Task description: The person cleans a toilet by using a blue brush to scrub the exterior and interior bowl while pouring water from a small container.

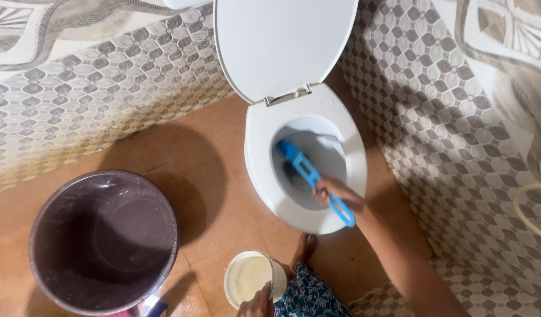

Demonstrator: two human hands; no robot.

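The right hand (pixel 335 194) reached out from the lower right, its forearm stretched diagonally up toward the toilet (pixel 306 170), and its fingers were wrapped tight around the handle of a blue toilet brush (pixel 308 173). The hand sat just over the near rim of the white seat, with the end of the handle poking out below the knuckles toward the floor (pixel 223 176). The brush slanted up and to the left from the hand, its head lying inside the bowl against the far left wall, below the raised lid (pixel 276 41). The left hand (pixel 259 302) was low at the bottom edge of the view, fingers curled over the near rim of a small white mug (pixel 250 279) that held pale liquid; how firmly it gripped could not be told, since only the back of the hand showed. A bare foot (pixel 304 249) stood on the brown floor between the mug and the toilet, beside a patterned blue garment (pixel 311 293). A large dark bucket (pixel 103 240) stood well to the left.
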